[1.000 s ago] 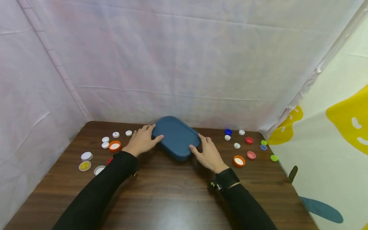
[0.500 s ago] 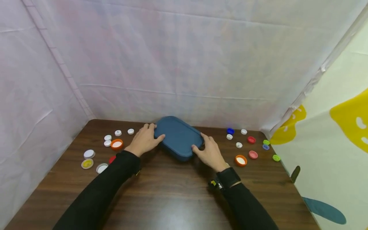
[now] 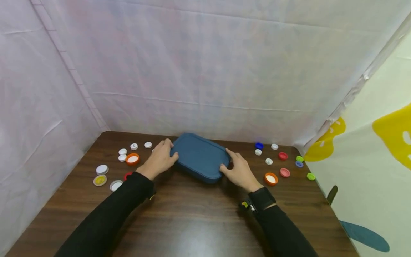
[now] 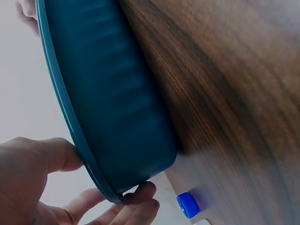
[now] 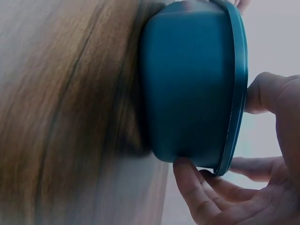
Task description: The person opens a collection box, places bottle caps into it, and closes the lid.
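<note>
A blue lidded plastic container lies slantwise near the back of the table, its lid on. My left hand grips its left end. In the left wrist view, the thumb presses the lid's rim and the other fingers curl beneath it. At the opposite end, my right hand holds the container with the thumb on the lid edge. Its fingertips touch the side wall below the rim in the right wrist view. What is inside cannot be seen.
Several bottle caps lie left of the container, including an orange cap and a yellow one. More caps sit on the right, among them a dark blue cap and a red cap. A white cloth wall rises behind the table.
The container has turned slightly and come a little nearer, between both hands. The head view has shifted slightly, so the caps appear farther right. Both hands keep their hold.
</note>
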`<action>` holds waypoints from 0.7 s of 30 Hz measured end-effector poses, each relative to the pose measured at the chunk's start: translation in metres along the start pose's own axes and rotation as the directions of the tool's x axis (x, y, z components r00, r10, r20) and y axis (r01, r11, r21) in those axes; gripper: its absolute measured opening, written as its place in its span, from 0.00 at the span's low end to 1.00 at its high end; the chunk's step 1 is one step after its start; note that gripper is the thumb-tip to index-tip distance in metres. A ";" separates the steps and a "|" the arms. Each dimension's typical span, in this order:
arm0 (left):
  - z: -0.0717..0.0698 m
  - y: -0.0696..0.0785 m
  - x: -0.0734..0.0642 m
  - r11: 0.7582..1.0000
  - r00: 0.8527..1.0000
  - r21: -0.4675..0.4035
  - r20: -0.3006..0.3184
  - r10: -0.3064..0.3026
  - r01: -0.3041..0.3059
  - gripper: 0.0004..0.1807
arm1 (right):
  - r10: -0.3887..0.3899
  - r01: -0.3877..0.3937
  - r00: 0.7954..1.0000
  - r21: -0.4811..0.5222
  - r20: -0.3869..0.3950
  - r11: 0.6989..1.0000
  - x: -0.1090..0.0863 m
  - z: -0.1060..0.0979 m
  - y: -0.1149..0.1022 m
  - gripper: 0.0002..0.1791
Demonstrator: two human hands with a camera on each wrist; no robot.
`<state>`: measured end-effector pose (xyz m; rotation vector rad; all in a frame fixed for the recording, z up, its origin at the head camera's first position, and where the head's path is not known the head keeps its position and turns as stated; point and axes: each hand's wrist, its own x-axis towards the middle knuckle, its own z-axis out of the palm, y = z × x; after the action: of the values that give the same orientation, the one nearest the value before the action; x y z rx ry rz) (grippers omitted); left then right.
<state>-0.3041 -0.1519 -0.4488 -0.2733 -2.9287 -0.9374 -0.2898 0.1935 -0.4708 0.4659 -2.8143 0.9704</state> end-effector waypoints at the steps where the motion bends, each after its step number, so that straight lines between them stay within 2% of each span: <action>1: -0.001 -0.001 -0.002 1.000 1.000 -0.009 0.002 0.001 -0.001 0.26 | -0.010 0.010 1.000 -0.001 0.002 1.000 0.000 -0.001 0.001 0.44; 4: -0.002 -0.003 -0.007 1.000 0.999 -0.031 0.037 0.003 -0.002 0.31 | -0.024 0.024 1.000 0.001 0.018 1.000 -0.002 -0.003 0.003 0.44; 5: 0.001 -0.011 -0.005 0.999 0.999 -0.027 0.038 0.020 -0.019 0.33 | -0.028 0.028 0.999 0.002 0.023 1.000 -0.003 -0.004 0.004 0.43; 7: 0.000 -0.011 -0.009 0.999 0.998 -0.030 0.065 0.022 -0.020 0.37 | -0.031 0.031 0.999 0.009 0.035 0.999 -0.005 -0.006 0.004 0.43; 11: 0.000 -0.010 -0.018 0.999 0.996 -0.033 0.085 0.026 -0.024 0.42 | -0.042 0.040 0.998 0.023 0.056 0.999 -0.008 -0.009 0.004 0.43; 12: -0.004 -0.002 -0.025 0.999 0.995 -0.041 0.102 0.010 -0.006 0.43 | -0.044 0.043 0.997 0.022 0.062 0.999 -0.008 -0.009 0.004 0.43; 21: -0.005 0.003 -0.051 0.999 0.987 -0.020 0.153 0.040 -0.038 0.46 | -0.070 0.067 0.992 0.024 0.105 0.997 -0.017 -0.014 0.002 0.43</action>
<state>-0.2530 -0.1601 -0.4483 -0.4201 -3.0416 -0.9781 -0.2740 0.2077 -0.4648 0.6302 -2.8625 0.9891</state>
